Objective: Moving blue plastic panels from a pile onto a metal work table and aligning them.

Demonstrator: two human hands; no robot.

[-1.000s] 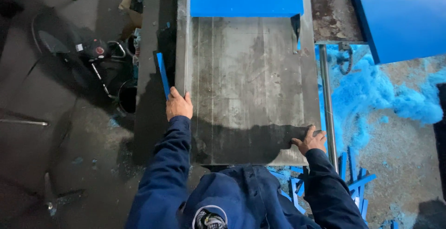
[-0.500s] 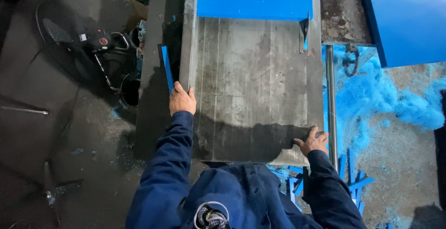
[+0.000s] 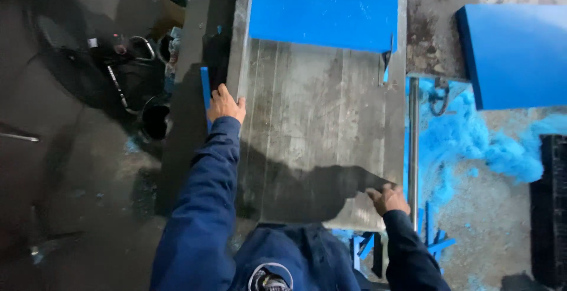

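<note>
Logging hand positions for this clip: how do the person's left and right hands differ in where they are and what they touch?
The left hand is stretched far forward at the grey table's left edge, beside a thin blue strip; the right hand sits close to the body at the table's near right corner. The left hand lies in light, the right hand partly in shadow. The left arm is extended, the right bent. Both rest on the table's edges, in dark blue sleeves.
</note>
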